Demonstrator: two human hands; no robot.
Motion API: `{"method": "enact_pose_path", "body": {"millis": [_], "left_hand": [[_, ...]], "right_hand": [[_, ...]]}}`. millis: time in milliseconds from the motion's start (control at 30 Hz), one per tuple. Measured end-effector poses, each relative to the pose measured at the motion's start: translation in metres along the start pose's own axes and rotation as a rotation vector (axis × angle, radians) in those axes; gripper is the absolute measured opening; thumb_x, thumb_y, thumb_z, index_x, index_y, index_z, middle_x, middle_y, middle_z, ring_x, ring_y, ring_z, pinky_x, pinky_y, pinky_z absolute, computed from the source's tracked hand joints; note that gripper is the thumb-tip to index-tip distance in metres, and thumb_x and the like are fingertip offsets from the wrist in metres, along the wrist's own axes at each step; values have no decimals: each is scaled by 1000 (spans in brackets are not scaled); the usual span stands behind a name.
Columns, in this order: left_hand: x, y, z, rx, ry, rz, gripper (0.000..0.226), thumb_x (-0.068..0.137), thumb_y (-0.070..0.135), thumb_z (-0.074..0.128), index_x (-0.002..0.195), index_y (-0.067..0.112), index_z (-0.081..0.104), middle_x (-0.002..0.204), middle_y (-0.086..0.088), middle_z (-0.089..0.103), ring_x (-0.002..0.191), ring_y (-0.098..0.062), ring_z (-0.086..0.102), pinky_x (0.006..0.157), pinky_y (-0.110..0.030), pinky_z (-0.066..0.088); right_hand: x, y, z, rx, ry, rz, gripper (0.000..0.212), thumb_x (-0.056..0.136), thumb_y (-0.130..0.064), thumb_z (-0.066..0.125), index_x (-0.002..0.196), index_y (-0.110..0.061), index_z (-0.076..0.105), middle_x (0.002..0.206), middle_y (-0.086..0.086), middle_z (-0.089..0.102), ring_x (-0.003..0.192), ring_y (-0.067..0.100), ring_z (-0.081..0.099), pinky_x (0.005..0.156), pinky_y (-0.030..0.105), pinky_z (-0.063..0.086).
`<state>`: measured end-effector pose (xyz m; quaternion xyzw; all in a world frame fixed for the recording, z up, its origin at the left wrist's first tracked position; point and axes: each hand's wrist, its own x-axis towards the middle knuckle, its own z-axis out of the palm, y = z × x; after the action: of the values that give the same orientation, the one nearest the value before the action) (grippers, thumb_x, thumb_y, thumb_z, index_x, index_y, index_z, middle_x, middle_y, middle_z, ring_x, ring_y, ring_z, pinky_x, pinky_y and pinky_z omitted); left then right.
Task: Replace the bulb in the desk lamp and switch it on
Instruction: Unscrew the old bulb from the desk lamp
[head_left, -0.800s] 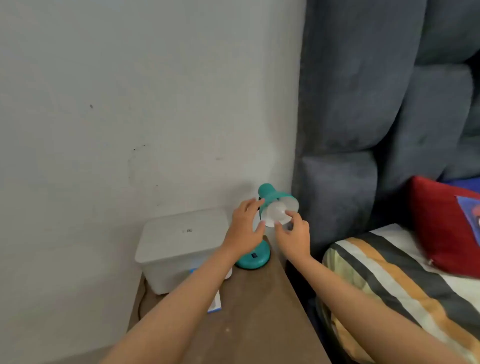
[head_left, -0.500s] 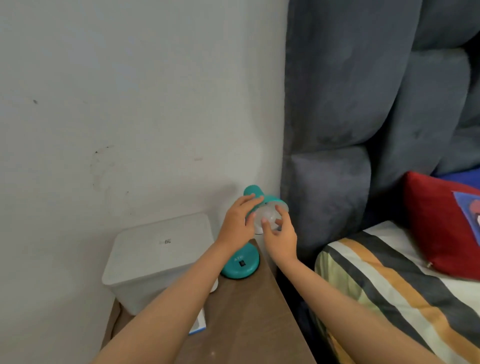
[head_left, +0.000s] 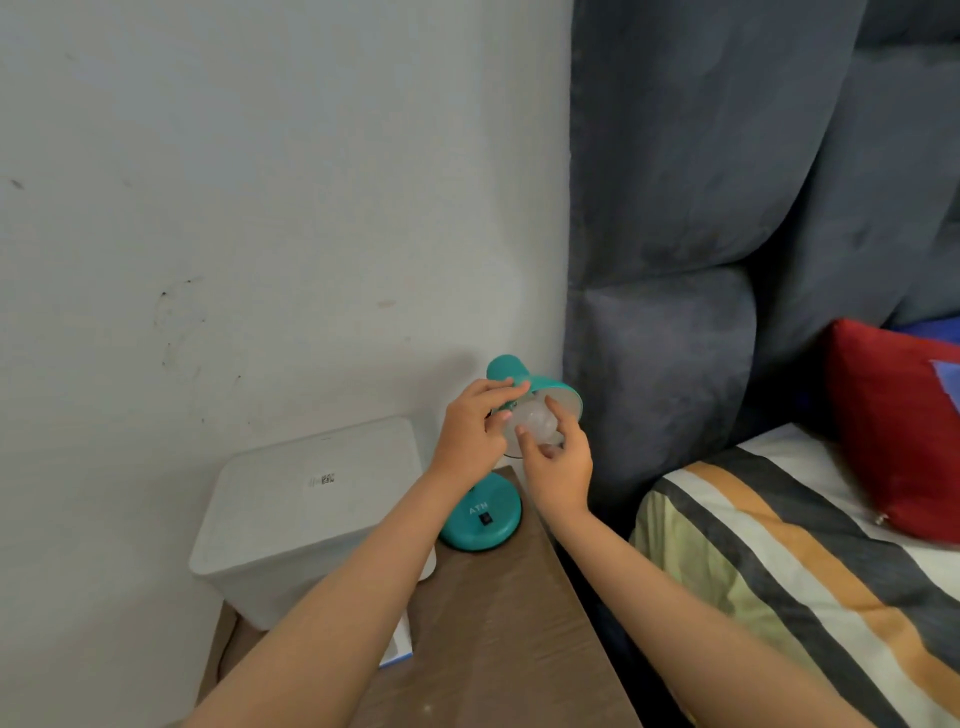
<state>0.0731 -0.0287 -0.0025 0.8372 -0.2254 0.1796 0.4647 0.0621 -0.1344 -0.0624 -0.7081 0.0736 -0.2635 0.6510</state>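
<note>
I am standing the teal desk lamp (head_left: 480, 517) at the far right corner of the brown nightstand (head_left: 498, 623), its base just beside the white storage box (head_left: 306, 512). My left hand (head_left: 470, 431) is gripping the shade (head_left: 550, 392), fingers closed over its narrow teal top. My right hand (head_left: 558, 465) is cupping the white bulb (head_left: 535, 423) sitting in the shade's open mouth, thumb and fingertips pinching its rounded glass from below and from the right side.
</note>
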Motion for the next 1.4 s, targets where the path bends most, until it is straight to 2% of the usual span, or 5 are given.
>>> {"method": "enact_pose_path", "body": {"millis": [367, 567, 1033, 1233, 1400], "left_hand": [[1, 4, -6, -13, -31, -80, 41, 84, -6, 57, 115, 19, 65, 119, -2, 60, 111, -7, 52, 92, 4, 31], [2, 6, -10, -31, -102, -100, 40, 84, -3, 58, 113, 24, 66, 120, 1, 59, 116, -6, 51, 97, -8, 32], [1, 2, -4, -8, -91, -97, 39, 86, 0, 58, 115, 25, 65, 121, 3, 58, 114, -4, 50, 90, 6, 27], [2, 2, -4, -22, -79, -83, 39, 86, 0, 57, 115, 25, 64, 120, 2, 58, 112, -4, 50, 93, 1, 32], [1, 0, -2, -38, -78, -84, 39, 86, 1, 57, 115, 26, 64, 120, 3, 57, 114, -5, 50, 94, -1, 33]], "right_hand": [[-5, -4, -2, -23, 1, -61, 51, 84, -15, 68, 132, -19, 51, 119, 12, 55, 84, 17, 63, 66, 1, 45], [-6, -5, -10, -160, -45, -229, 46, 79, 0, 68, 120, -19, 62, 127, 9, 43, 120, 14, 44, 98, 4, 35], [-10, -5, 0, 78, 90, 180, 63, 83, -42, 65, 137, -18, 43, 128, 10, 51, 105, 13, 51, 92, 37, 52], [-12, -9, -2, 20, 78, 29, 56, 75, 1, 72, 124, -19, 55, 123, 10, 43, 103, 19, 55, 93, 31, 50], [-15, -10, -3, 91, 82, 89, 63, 80, -15, 73, 135, -18, 44, 129, 10, 39, 93, 9, 58, 88, 24, 50]]}}
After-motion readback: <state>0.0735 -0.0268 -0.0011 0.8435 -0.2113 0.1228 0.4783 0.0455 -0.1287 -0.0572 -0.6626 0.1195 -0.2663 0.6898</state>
